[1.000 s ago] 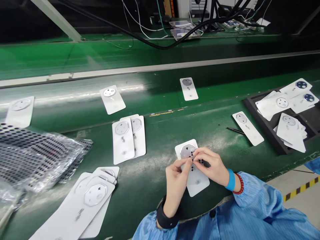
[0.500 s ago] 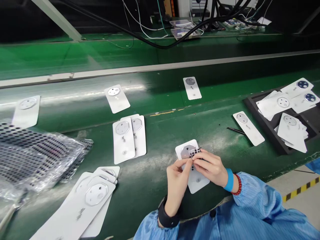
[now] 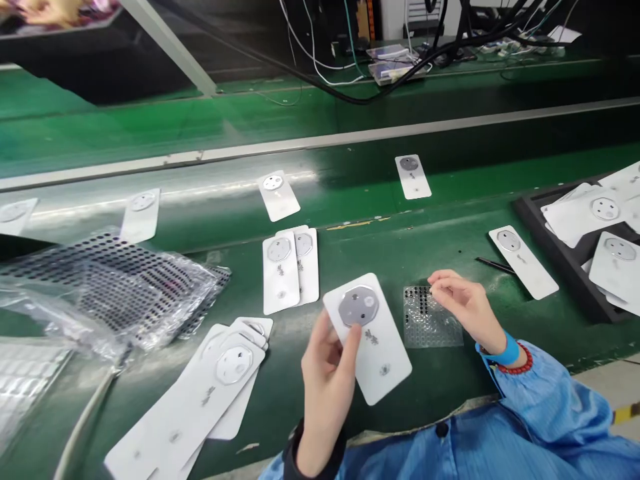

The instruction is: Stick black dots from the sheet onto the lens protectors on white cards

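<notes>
My left hand (image 3: 327, 373) grips a white phone back cover (image 3: 383, 360), with the thumb on its front just below the round grey camera plate. The cover is raised and tilted above the bench. To its right lies a clear sheet with small black dots (image 3: 433, 327); the dots fill only its upper left part. My right hand (image 3: 465, 307) is at the sheet's upper right corner, thumb and fingertips pinched together. Whatever is between them is too small to make out. Beyond that hand, a black pen-like tool (image 3: 495, 265) lies beside another white cover (image 3: 523, 261).
Stacked covers (image 3: 281, 273) lie left of centre, with a larger fanned pile (image 3: 195, 407) nearer me. Plastic-wrapped dotted sheets (image 3: 100, 293) are at the left. Single covers (image 3: 413, 177) rest along the far belt. A black tray (image 3: 565, 267) holds covers at the right.
My left hand has lifted the cover and moved it left. The dotted sheet, earlier over the cover between both hands, now lies on the bench. My right hand has moved right. The view has shifted left.
</notes>
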Tool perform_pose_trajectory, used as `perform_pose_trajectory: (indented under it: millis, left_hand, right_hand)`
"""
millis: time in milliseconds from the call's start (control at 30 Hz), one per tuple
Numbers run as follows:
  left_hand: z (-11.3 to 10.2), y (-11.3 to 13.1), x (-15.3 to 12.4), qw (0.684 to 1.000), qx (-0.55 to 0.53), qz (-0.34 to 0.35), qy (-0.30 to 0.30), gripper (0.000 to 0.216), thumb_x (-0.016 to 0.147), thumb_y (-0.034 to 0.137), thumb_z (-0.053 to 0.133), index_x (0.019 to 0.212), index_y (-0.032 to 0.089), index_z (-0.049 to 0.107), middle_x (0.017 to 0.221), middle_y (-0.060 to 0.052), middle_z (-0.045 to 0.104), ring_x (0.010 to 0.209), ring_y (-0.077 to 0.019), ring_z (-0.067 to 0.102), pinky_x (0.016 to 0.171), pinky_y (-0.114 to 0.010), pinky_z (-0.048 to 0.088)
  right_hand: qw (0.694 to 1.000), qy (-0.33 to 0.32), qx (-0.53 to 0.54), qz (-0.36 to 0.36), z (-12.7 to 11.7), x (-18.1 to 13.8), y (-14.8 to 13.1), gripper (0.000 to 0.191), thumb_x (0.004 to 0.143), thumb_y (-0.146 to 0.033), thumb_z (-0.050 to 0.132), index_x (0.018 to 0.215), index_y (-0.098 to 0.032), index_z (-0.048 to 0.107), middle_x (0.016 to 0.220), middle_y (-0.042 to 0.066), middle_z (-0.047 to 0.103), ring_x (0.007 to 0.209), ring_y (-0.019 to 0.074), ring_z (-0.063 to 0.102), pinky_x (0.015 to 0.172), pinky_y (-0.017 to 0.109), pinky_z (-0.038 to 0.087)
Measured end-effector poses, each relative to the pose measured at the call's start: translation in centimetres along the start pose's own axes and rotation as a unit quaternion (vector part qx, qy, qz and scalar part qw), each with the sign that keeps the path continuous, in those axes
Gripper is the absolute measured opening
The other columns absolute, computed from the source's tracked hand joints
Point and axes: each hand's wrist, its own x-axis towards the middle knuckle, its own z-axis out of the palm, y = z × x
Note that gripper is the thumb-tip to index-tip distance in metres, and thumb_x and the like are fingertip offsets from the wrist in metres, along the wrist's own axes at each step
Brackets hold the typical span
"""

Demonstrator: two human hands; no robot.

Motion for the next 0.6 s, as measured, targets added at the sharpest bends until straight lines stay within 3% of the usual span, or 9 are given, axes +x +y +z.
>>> perform_pose_trajectory:
  millis: [67,167,300,467,600]
  left_hand:
    - [1.3,0.8,-0.8,0.998,0.008,0.000,-0.058,0.036,0.080,0.041,0.069,0.106,0.016,0.066,0.074,-0.003,0.069,0.066,-0.0176,0.064,0.057,-0.023,0.052]
    - [3.0,1.5,-1.8,0.993,0.008,0.030,-0.117,0.019,0.083,0.034,0.065,0.092,0.017,0.068,0.067,0.000,0.064,0.058,-0.0125,0.057,0.051,-0.019,0.046]
    - [3.7,1.7,-2.4,0.987,0.016,0.075,-0.144,0.011,0.088,0.028,0.060,0.090,0.018,0.065,0.065,0.003,0.060,0.056,-0.0101,0.052,0.050,-0.017,0.043]
    - [3.9,1.7,-2.7,0.981,0.061,0.134,-0.128,0.009,0.090,0.022,0.056,0.086,0.019,0.063,0.064,0.004,0.058,0.055,-0.0089,0.050,0.052,-0.016,0.042]
    - [4.2,1.6,-2.7,0.978,0.062,0.147,-0.135,0.013,0.091,0.020,0.055,0.100,0.020,0.064,0.073,0.004,0.065,0.059,-0.0088,0.056,0.056,-0.015,0.044]
  right_hand:
    - [1.000,0.010,-0.006,-0.026,0.4,0.0,-2.5,0.010,0.089,-0.023,0.062,0.081,-0.018,0.067,0.098,0.008,0.064,0.091,0.0170,0.064,0.081,0.034,0.056]
    - [0.987,0.031,-0.073,-0.137,1.7,-0.1,-5.4,0.011,0.089,-0.013,0.058,0.085,-0.019,0.067,0.098,0.007,0.064,0.092,0.0169,0.062,0.088,0.038,0.054]
    - [0.963,0.046,-0.144,-0.224,2.4,-0.4,-6.1,0.018,0.091,-0.009,0.053,0.086,-0.019,0.067,0.096,0.006,0.065,0.092,0.0171,0.063,0.097,0.045,0.049]
    - [0.954,0.041,-0.165,-0.246,2.1,-0.8,-5.5,0.019,0.090,-0.005,0.054,0.091,-0.019,0.067,0.098,0.007,0.067,0.095,0.0176,0.063,0.101,0.047,0.047]
    - [0.956,0.050,-0.162,-0.240,2.1,-1.0,-5.2,0.021,0.090,-0.005,0.054,0.096,-0.020,0.067,0.097,0.006,0.068,0.091,0.0173,0.064,0.098,0.047,0.049]
